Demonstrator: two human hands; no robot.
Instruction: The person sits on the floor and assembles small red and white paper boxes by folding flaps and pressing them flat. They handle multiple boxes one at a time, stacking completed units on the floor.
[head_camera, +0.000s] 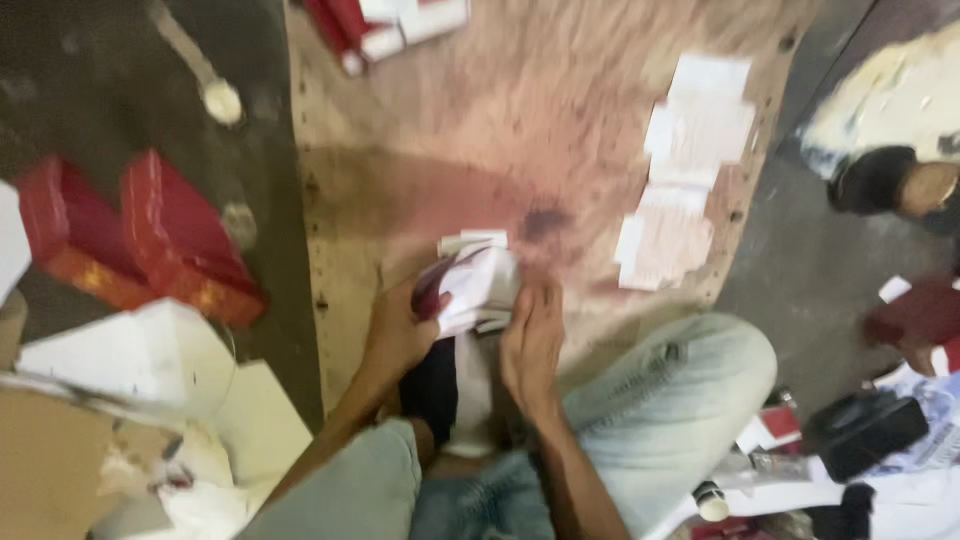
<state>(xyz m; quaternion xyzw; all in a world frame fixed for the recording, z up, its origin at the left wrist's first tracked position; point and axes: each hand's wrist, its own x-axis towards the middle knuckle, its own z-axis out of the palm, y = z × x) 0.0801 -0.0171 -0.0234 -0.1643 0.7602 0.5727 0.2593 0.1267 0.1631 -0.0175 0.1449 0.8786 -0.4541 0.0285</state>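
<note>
On wooden board (420, 200), left hand (395, 335) and right hand (532, 345) gripping one white paper bundle (478, 285), two red boxes (140, 240) nearby

A red-and-white folded carton (472, 285) is held between the left hand (398, 335) and the right hand (532, 345) over a worn wooden board (420, 160), with both hands closed against its sides. White printed sheets (685, 170) are laid in a column on the right part of the board, well apart from the hands. Two red boxes (150, 240) are seen on the dark floor to the left, beside white cardboard pieces (150, 360).
</note>
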